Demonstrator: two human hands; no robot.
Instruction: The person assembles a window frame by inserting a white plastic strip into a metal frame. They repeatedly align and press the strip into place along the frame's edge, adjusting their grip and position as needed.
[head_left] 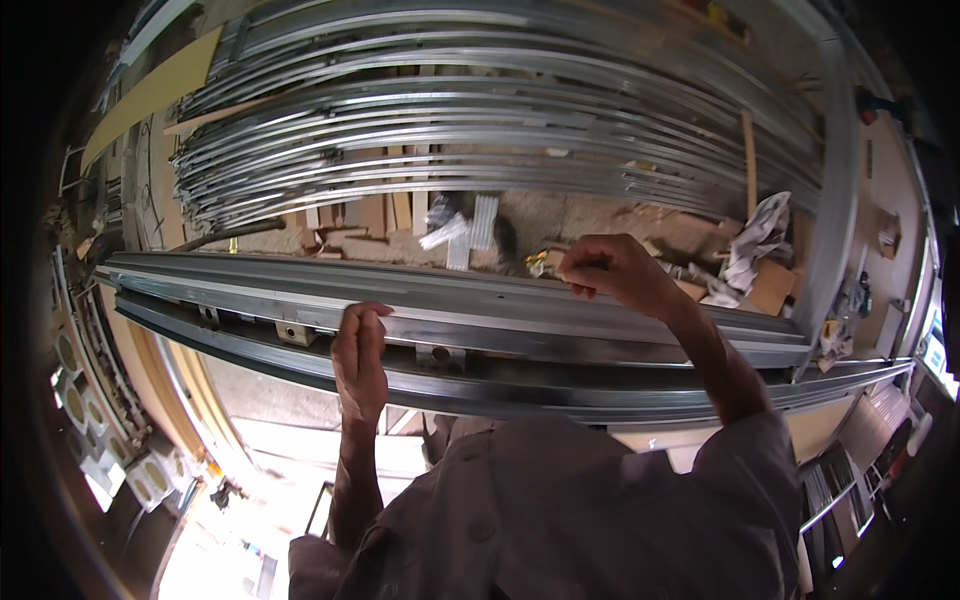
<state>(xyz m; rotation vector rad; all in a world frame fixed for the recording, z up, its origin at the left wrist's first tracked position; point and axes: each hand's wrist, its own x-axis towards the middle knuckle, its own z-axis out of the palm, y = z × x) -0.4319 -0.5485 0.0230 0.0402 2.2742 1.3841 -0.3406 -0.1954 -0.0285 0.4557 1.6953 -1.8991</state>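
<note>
A long grey metal profile (450,292) runs across in front of me, with a second dark metal rail (500,392) alongside it on the near side. Small metal brackets with round holes sit in the gap between them, one bracket (440,357) just right of my left hand (360,358) and another bracket (296,333) to its left. The left hand is raised at the profile's near edge, fingers stretched out and side by side; whether it touches the metal I cannot tell. Over the profile's far edge, my right hand (612,272) is closed, fingertips curled together; anything in them is hidden.
Beyond the profile lie many long metal bars (430,130) in rows. Wood offcuts (375,215), crumpled plastic sheeting (762,235) and other scraps cover the floor there. An upright metal beam (835,190) stands at the right, and a yellowish board (150,95) leans at the far left.
</note>
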